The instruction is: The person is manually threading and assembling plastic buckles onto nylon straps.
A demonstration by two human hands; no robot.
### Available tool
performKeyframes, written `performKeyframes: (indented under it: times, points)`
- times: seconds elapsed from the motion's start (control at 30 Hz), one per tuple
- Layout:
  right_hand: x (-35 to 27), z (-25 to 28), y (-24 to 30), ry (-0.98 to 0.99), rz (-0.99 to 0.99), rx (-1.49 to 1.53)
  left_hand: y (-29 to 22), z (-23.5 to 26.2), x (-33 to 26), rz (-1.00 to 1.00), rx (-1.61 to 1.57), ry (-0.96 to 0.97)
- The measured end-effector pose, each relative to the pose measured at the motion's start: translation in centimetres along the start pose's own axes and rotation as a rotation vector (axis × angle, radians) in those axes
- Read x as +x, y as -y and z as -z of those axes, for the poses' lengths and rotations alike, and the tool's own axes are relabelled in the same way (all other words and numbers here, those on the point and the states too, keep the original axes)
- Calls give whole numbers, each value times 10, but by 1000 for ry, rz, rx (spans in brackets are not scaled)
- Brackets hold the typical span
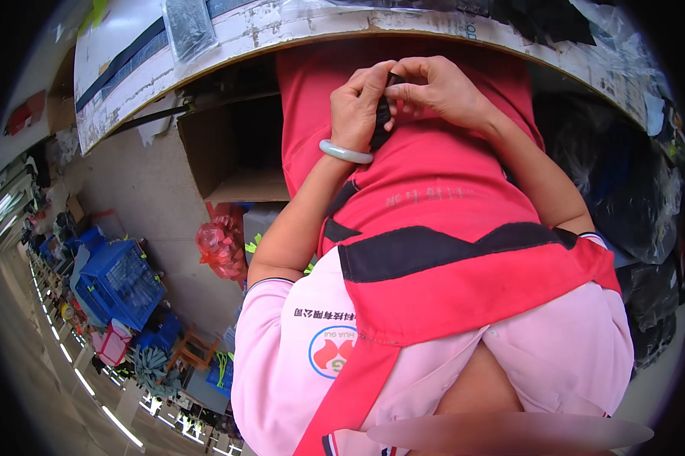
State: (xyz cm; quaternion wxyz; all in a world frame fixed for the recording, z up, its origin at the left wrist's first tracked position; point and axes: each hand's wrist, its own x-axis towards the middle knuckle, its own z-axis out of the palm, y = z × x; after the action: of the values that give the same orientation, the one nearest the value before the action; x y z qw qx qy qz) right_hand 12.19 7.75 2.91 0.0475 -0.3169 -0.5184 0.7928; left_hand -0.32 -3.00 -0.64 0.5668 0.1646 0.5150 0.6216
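Note:
My left hand, with a pale bangle at its wrist, is closed round a small, dark, gathered piece of black fabric. Most of that piece lies behind my fingers and palm, so its full shape is hidden. At the fabric's upper end my right hand meets the left, thumb and forefinger pinched together on it. Both hands are held over the lap of my red apron, close to the table's edge.
A worn white table curves across the top, with a clear plastic packet on it. Below stands an open cardboard box. A red plastic bag and a blue crate are at left; black plastic bags lie at right.

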Motion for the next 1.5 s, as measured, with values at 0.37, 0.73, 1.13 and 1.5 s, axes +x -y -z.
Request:
performKeyframes:
  times: [0.37, 0.73, 1.13, 1.5]
  points:
    - [-31, 48, 7, -144, 287, -565, 1, -3, 5, -1, 420, 298]
    - [-58, 180, 33, -789, 744, -1524, 7, 13, 17, 549, -452, 192]
    - [-67, 65, 73, -589, 913, -539, -24, -22, 5, 119, 93, 106]
    - [-32, 21, 15, -148, 69, -102, -12, -17, 6, -375, 463, 67]
